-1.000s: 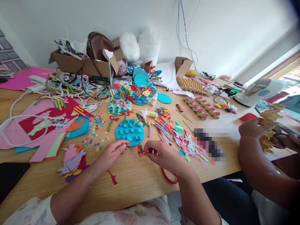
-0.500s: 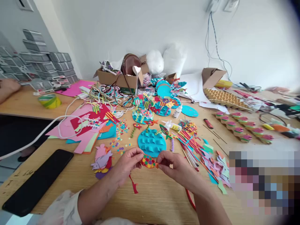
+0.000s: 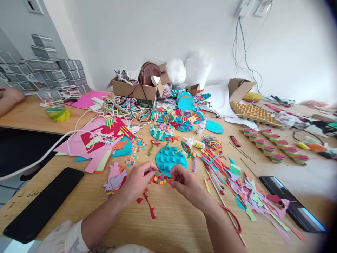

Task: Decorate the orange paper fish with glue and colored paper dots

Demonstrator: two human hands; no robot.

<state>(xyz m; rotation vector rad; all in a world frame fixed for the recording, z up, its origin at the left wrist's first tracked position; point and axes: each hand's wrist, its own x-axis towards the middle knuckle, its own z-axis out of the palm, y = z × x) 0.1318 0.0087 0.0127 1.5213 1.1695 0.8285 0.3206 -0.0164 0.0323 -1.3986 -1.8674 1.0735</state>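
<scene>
A small orange-red paper fish with colored dots [image 3: 160, 178] is held between both hands over the wooden table. My left hand [image 3: 140, 176] pinches its left end. At the right end, my right hand [image 3: 183, 179] pinches the orange tail. Just beyond the fish lies a blue disc with curled paper waves [image 3: 171, 161]. Red paper scraps [image 3: 149, 205] rest on the table below my left hand. A pile of paper fish shapes [image 3: 115, 179], pink and purple among them, sits left of that hand.
A black phone [image 3: 43, 203] lies at the left, another phone [image 3: 292, 203] at the right beside paper scraps [image 3: 259, 196]. Glue bottles [image 3: 196, 143] stand or lie beyond the disc. A person's hand [image 3: 12, 96] shows at the far left.
Both hands and the dotted fish have moved slightly left and a little away from the front edge. More of the red scraps shows now. The view has shifted slightly.
</scene>
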